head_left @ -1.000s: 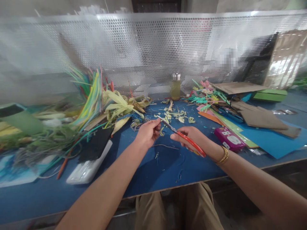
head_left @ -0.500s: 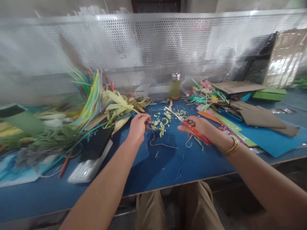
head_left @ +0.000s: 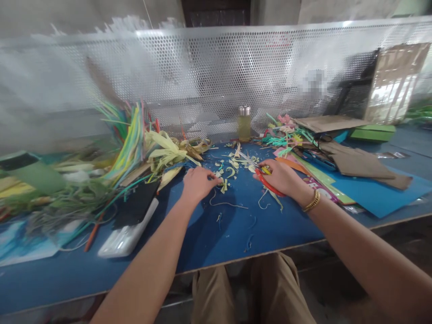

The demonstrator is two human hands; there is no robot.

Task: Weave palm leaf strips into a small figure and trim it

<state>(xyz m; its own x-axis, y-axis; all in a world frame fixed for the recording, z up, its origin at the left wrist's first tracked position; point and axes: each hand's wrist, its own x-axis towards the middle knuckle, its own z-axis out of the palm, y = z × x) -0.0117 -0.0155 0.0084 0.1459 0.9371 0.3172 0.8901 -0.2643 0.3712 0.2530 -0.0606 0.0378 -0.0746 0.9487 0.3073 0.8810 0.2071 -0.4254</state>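
Note:
My left hand (head_left: 200,183) is low over the blue table, thumb and fingertips pinched together beside the pale green scraps (head_left: 230,172). What the pinch holds, if anything, I cannot make out. Right at those fingertips lies a small pale knotted strip (head_left: 224,185). In my right hand (head_left: 281,176) is a pair of scissors with red and yellow handles (head_left: 270,183). Their metal blades reach forward and left over the scraps, partly lost against them. Pale corn husks (head_left: 170,148) lie just beyond my left hand.
Colourful strips (head_left: 131,132), a black flat object (head_left: 137,207) and a white case (head_left: 126,236) crowd the left. A capped bottle (head_left: 245,124) stands at the back before a perforated metal panel (head_left: 222,67). Brown paper (head_left: 357,159) and blue sheets (head_left: 381,195) lie right.
My left hand has come down and slightly right, closer to the scraps. My right hand has turned with the scissors, showing the yellow of the handle. The view has shifted slightly.

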